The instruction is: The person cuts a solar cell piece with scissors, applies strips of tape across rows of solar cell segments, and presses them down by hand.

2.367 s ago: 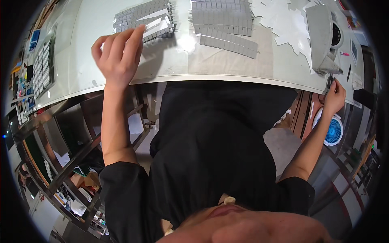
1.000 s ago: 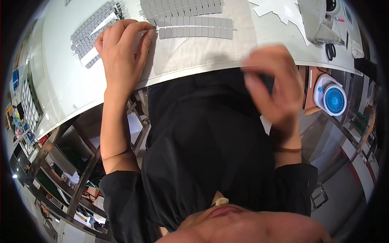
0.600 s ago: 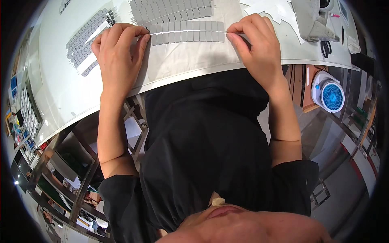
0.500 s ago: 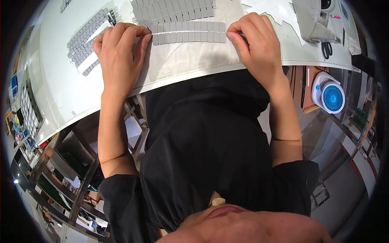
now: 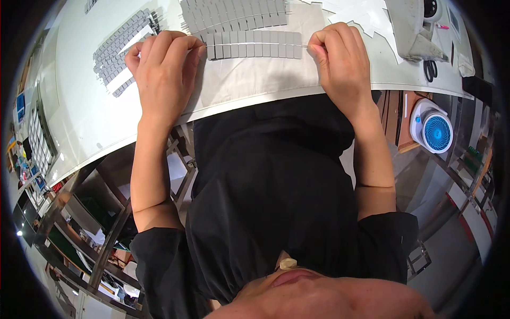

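A thin pale strand (image 5: 254, 43) runs lengthwise over a double row of small grey rectangular pieces (image 5: 257, 51) on the table. My left hand (image 5: 166, 69) is closed in a pinch at the row's left end, thumb against forefinger, on the strand. At the other end, my right hand (image 5: 344, 64) pinches the strand just beyond the last pieces, fingers curled. Between the two hands the strand bows slightly. Just beyond the row lies a larger sheet of joined grey strips (image 5: 234, 15), cut off by the top of the view.
More grey pieces (image 5: 125, 50) with white strips lie left of my left hand. White jagged-edged sheets (image 5: 366, 18), a white machine (image 5: 409, 32) and black-handled scissors (image 5: 430, 70) are on the right. A blue-and-white fan (image 5: 436, 132) stands below the table's right side.
Both hands and the row sit slightly further right and lower in view. My right hand has drawn a little away from the row's right end, still pinching the strand.
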Motion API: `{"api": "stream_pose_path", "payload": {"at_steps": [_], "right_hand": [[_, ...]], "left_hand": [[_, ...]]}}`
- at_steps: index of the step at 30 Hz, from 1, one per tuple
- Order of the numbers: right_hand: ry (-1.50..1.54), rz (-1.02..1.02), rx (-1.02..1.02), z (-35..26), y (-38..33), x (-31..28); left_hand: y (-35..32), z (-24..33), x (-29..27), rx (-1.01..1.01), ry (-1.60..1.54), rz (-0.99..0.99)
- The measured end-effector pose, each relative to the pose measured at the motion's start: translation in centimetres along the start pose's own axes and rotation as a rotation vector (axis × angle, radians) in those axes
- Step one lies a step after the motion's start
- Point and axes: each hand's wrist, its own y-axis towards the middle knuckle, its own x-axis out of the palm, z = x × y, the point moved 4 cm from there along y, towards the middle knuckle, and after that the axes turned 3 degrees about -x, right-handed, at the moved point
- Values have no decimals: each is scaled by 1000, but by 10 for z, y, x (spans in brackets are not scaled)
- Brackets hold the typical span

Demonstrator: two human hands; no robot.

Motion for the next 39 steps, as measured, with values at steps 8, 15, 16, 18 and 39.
{"api": "stream_pose_path", "payload": {"at_steps": [8,15,16,18,39], "right_hand": [[15,-6,13,-5,-2,-8],[-75,-63,-129,-5,7,-6],[-75,-63,-129,-4,8,-5],[-115,-82,-162,-3,8,-2],[-45,-65,-120,-2,5,-14]], "left_hand": [[4,3,-9,-2,17,-28],[4,4,-8,7,0,-10],[4,5,-8,7,1,-10],[4,5,-7,-10,-3,-21],[-8,3,-10,-35,-101,-20]]}}
